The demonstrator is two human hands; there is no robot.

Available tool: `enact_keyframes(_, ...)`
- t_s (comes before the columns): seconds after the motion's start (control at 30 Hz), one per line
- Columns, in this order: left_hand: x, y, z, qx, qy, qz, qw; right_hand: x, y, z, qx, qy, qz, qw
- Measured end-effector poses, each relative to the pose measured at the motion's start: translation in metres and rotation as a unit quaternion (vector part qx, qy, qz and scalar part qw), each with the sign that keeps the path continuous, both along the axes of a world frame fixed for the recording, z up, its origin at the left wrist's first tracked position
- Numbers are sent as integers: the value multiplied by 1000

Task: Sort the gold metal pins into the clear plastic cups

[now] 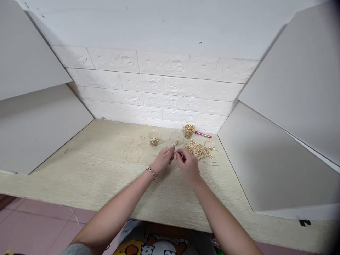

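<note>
My left hand [164, 158] and my right hand [186, 162] meet over the middle of the table, fingertips almost touching. Both are closed in a pinch. A thin gold-coloured piece seems to show between them, too small to make out. Right of my right hand lies a loose pile of thin gold sticks [198, 149]. Behind the hands stand a clear cup [153, 139] with small metallic pieces at its bottom, another clear cup [176, 136] with a few small pieces, and a cup full of gold pieces [189, 131].
A red pen-like stick [203, 135] lies at the back right, beside the full cup. White boards [39, 124] stand left and right of the wooden table [79, 170]. A white brick-patterned wall [151, 85] rises behind. Tiny specks lie left of the cups.
</note>
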State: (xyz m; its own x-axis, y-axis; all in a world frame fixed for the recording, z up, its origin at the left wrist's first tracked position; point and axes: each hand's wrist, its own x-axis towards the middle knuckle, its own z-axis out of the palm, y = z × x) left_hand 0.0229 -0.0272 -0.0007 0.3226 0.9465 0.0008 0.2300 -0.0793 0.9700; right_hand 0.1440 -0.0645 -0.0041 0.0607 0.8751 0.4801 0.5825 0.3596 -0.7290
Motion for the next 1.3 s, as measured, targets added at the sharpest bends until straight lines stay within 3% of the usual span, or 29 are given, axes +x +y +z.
enact_keyframes(1.3,1,1,-1,3,-2,3,1000,2,1,-2,-11,19,29,999)
